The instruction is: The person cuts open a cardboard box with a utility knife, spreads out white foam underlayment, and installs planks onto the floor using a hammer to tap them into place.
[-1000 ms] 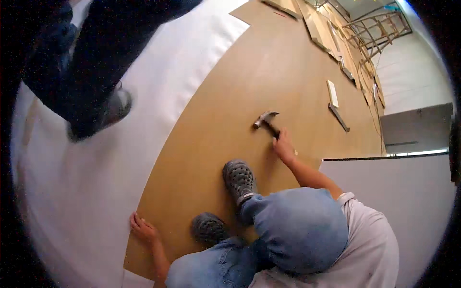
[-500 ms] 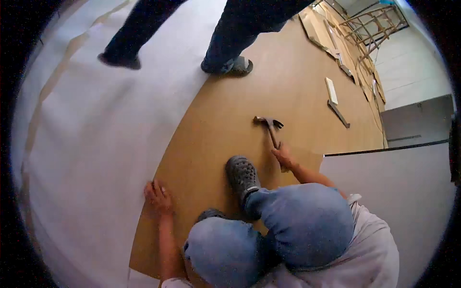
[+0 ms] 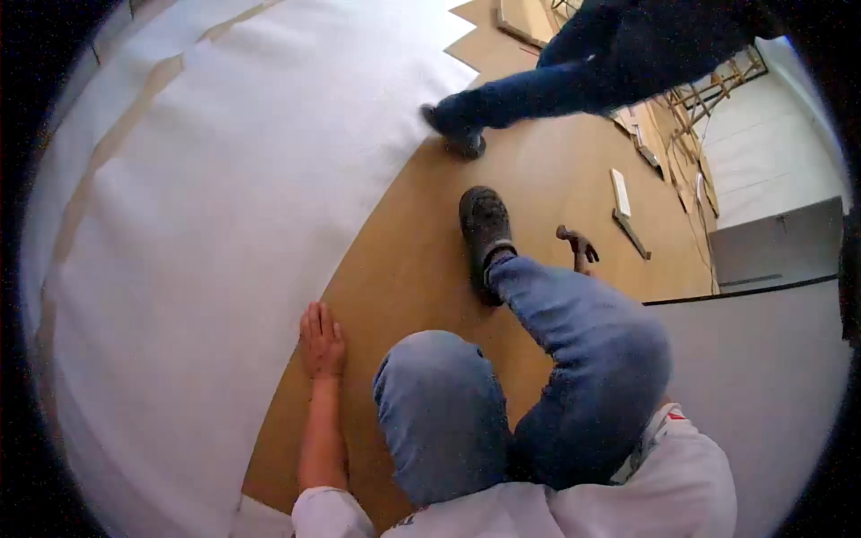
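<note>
My left hand (image 3: 322, 342) lies with its fingers stretched out on the brown board (image 3: 404, 255), by the edge of the white sheet (image 3: 224, 224). A claw hammer (image 3: 578, 247) shows beyond my bent right knee, its dark head above the board. Its handle runs down behind my jeans leg, which hides my right hand. The hammer has shifted with my right arm, so that hand still grips it out of sight. My dark clog (image 3: 484, 224) rests on the board between the sheet and the hammer.
Another person's leg (image 3: 529, 97) reaches across the far board, foot at the sheet's edge. A white strip (image 3: 621, 192) and a metal angle piece (image 3: 631, 235) lie at right. Beyond stands a wooden frame (image 3: 717, 97). A pale panel (image 3: 762, 359) borders the right side.
The other person has stepped to the right. My left hand has slid forward along the sheet's edge. My right foot has moved forward, and the hammer has shifted right, its handle now mostly hidden.
</note>
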The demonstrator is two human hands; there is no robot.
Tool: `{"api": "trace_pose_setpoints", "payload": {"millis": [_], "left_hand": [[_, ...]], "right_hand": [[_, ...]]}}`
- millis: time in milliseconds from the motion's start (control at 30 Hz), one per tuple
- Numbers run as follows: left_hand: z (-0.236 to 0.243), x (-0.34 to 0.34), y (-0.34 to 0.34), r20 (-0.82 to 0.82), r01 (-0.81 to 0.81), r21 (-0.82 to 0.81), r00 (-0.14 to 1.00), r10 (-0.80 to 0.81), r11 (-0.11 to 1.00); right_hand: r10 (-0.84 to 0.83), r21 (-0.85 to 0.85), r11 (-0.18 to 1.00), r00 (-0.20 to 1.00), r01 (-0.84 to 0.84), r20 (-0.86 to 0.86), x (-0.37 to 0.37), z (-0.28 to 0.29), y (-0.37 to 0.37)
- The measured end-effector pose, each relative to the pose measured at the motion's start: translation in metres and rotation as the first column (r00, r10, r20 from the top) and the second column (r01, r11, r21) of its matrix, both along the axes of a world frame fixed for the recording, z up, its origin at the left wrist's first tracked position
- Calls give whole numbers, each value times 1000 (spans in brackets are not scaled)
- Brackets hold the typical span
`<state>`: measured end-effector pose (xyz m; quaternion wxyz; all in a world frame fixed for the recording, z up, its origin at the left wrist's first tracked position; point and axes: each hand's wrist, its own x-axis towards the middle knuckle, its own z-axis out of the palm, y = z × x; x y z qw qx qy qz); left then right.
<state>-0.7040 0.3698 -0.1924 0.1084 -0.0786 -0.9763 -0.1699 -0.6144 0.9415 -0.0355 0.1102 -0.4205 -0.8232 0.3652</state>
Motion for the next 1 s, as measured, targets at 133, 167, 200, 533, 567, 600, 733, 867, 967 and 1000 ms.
{"api": "trace_pose_setpoints", "payload": {"millis": [133,167,200,533,567,600,733,867,967,1000], "left_hand": [[-14,12,8,-44,4,146,999,2,989],[-30,0,13,-73,-37,129,996,47,991],[-47,-7,3,-97,-99,93,989,108,991],[-11,-78,74,76,-109,92,992,102,990],[-8,-84,72,33,-73,50,997,71,996],[-8,-91,77,-3,-20,23,1000,20,1000],[-45,-95,30,-338,-48,-159,941,-9,986],[-13,-123,42,-161,1,-179,987,-30,984],[8,-140,53,-64,-14,-207,998,1,978],[11,-151,60,-43,-22,-218,999,13,976]], "right_hand": [[-8,116,993,1000,7,15,-30,34,22],[4,113,994,1000,-5,13,-46,20,29],[32,76,997,999,-33,18,-70,-2,21],[149,80,984,982,-159,114,-317,14,58],[139,85,985,981,-152,139,-336,13,70],[139,118,978,956,-174,260,-345,14,95],[309,47,933,862,-357,401,-452,-13,91],[330,17,928,845,-371,420,-504,-21,131],[412,-116,910,843,-398,345,-532,-22,142],[417,-121,909,847,-400,331,-541,-31,162]]}}
